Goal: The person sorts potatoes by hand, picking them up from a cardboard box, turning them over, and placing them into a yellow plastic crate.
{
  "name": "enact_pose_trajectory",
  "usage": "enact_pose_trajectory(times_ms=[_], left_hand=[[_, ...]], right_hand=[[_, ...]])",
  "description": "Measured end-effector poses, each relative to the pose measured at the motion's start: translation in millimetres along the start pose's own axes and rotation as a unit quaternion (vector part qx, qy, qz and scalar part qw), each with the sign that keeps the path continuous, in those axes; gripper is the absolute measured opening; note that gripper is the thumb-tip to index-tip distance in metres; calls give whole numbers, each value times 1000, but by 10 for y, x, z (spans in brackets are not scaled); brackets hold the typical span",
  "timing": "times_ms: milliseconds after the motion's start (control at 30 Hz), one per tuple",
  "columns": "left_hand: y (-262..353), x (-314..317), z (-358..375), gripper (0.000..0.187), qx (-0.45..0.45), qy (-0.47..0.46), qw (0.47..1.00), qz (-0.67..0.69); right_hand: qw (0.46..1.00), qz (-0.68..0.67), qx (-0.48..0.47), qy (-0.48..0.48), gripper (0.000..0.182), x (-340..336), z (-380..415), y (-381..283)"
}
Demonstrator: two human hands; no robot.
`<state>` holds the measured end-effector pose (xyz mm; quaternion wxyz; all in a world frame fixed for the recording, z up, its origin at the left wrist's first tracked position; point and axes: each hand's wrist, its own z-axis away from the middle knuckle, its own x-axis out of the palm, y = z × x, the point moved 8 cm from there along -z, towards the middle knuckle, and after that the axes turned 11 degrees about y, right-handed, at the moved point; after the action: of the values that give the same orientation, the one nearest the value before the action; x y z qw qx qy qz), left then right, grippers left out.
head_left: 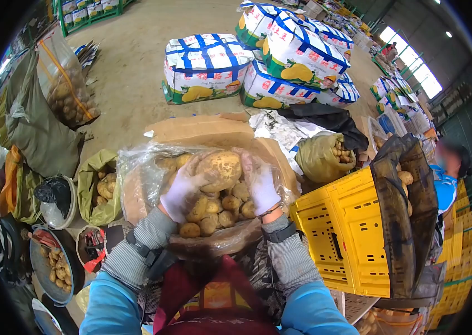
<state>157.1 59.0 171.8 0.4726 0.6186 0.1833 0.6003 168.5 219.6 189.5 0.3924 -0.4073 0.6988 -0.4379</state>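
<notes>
A large potato (220, 171) is held up between my two gloved hands, above a cardboard box (202, 131) lined with clear plastic. My left hand (184, 187) wraps its left side, fingers closed against the skin. On the opposite side my right hand (259, 183) presses it, its fingers partly hidden. Both gloves are whitish and soiled with dirt at the fingers. Beneath them, several smaller potatoes (216, 215) lie in the lined box. The plastic liner (138, 162) spills over the box's left edge.
A yellow crate (339, 234) stands tilted at the right, beside a person in blue (442, 184). Green sacks (99, 187) and a tub of small potatoes (54, 262) are at the left. Printed potato packs (208, 70) are stacked ahead on the floor.
</notes>
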Motion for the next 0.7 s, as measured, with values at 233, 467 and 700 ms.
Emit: enact_pose_trajectory(times_ms=[233, 467, 700], left_hand=[[266, 19, 92, 53, 251, -35, 936, -245], [72, -122, -49, 40, 192, 86, 894, -396], [-13, -310, -193, 38, 199, -2, 956, -214]], right_hand=[[998, -24, 0, -51, 45, 147, 129, -131], [982, 177, -29, 51, 42, 132, 265, -186], [982, 152, -87, 74, 42, 115, 233, -298]])
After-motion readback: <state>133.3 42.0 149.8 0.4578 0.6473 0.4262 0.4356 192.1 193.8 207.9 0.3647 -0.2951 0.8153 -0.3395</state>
